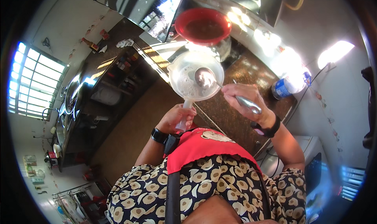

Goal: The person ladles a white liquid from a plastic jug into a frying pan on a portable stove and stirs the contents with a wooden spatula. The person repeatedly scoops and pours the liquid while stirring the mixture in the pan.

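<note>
My left hand (177, 118) grips the handle of a translucent plastic scoop (180, 77). Bubbly, whitish liquid lies in its round bowl. In my right hand (246, 102) is a metal ladle (249, 104), held by its handle. The round head of the ladle is inside the scoop's bowl, towards its right side; I cannot tell whether it touches the bottom. Just beyond the scoop, a red plastic basin (203, 25) sits over a shiny metal pot (225, 49) near the wall. What the basin contains is too dim to make out.
The brown stone counter (235, 129) runs under my right hand. A large plastic bottle with a blue label (281, 89) stands by the wall. A dark glossy panel (150, 12) rises left of the basin. Across the floor, another counter holds a pan (72, 96).
</note>
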`<act>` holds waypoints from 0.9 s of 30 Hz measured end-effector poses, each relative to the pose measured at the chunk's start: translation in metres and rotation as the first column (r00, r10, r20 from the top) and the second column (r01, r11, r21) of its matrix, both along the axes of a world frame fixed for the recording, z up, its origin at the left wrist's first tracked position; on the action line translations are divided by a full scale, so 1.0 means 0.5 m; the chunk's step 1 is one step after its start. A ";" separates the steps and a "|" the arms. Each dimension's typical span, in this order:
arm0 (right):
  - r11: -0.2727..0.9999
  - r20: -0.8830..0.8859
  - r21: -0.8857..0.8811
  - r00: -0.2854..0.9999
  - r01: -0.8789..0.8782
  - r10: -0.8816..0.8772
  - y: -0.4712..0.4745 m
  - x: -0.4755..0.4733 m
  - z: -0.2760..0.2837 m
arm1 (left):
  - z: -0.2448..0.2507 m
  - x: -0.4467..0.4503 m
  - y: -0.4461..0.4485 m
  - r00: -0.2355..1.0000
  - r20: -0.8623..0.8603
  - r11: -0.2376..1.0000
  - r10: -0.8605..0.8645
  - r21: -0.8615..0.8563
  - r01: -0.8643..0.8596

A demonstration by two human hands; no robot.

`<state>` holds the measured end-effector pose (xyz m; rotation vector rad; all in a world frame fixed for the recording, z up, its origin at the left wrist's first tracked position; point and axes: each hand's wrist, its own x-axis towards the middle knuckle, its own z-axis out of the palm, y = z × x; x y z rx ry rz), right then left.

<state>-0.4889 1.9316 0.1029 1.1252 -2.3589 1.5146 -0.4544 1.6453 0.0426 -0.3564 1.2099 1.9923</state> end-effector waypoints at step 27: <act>0.301 0.381 -0.868 0.919 0.394 -0.102 0.044 -0.313 0.224 | -0.015 0.002 -0.008 0.996 0.088 0.999 0.025 0.022 -0.027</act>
